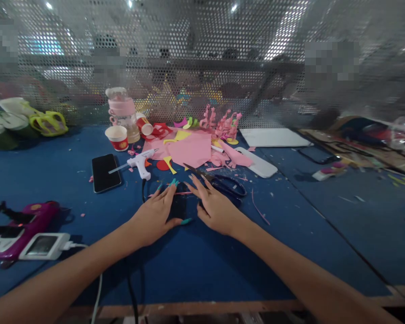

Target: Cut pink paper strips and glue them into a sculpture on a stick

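Note:
Both palms face down over the blue tabletop (195, 270). My left hand (157, 213) has its fingers stretched out and its thumb apart, with teal nails. My right hand (216, 204) lies opposite, fingers spread. A thin pink strip (184, 193) runs between the two hands, its ends partly hidden by the fingers; both hands rest on or beside it. Dark-handled scissors (234, 185) lie just beyond my right hand, blades pointing left. Beyond my left hand sits a white glue gun (141, 163). Pink foam sheets (192, 148) with yellow and red scraps lie farther back.
Left: a black phone (106, 173), a purple power strip (27, 227), a white charger (43, 246), a paper cup (117, 137) and a pink-lidded bottle (123, 112). Pink curled pieces (226, 123) stand at the back. Right: a white board (275, 137) and cables. A perforated metal screen (189, 58) rises behind.

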`<control>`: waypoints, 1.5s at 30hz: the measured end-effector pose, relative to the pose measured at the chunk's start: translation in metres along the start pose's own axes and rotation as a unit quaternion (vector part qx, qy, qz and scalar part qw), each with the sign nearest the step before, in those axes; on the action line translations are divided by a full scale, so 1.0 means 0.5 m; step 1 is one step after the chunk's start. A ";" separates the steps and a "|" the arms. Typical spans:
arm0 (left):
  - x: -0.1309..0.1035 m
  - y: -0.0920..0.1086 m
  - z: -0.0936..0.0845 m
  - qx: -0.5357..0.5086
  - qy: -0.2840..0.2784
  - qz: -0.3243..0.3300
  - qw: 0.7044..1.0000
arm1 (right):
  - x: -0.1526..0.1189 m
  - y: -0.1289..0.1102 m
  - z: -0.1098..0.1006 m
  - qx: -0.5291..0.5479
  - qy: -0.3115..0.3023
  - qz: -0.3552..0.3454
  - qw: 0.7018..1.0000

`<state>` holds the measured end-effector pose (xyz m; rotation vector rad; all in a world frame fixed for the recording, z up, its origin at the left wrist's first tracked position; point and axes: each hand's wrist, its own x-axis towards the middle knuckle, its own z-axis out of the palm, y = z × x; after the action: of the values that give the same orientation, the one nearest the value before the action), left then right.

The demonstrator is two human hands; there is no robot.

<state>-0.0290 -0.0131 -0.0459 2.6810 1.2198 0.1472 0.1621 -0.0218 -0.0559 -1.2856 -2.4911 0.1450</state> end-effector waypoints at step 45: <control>-0.001 0.014 0.005 0.034 0.009 0.006 0.999 | 0.000 -0.028 0.011 -0.114 -0.035 -0.061 0.991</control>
<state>-0.0239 -0.0185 -0.0467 2.7500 1.2364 0.1343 0.1495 -0.0298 -0.0579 -1.2257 -2.7019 -0.1313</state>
